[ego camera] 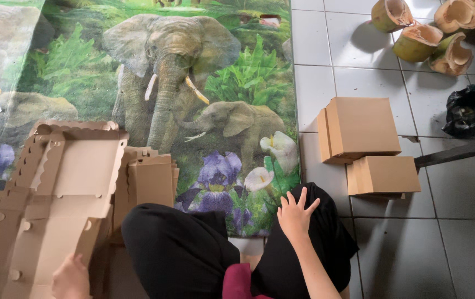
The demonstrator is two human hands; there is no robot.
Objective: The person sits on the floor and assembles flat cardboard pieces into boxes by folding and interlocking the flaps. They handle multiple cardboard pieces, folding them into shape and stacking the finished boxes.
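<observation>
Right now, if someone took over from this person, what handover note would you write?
Left hand: rests on the near edge of the flat cardboard blanks stacked on the animal-print mat; grip unclear.
Right hand: open, fingers spread on the right knee, holding nothing.
Done: two folded boxes sit on the tiled floor to the right.
Left: the stack of blanks lies unfolded.

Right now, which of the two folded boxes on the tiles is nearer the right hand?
The smaller folded box, the one lower in the picture. It lies closer to the right hand resting on the knee; the bigger box sits beyond it.
</observation>
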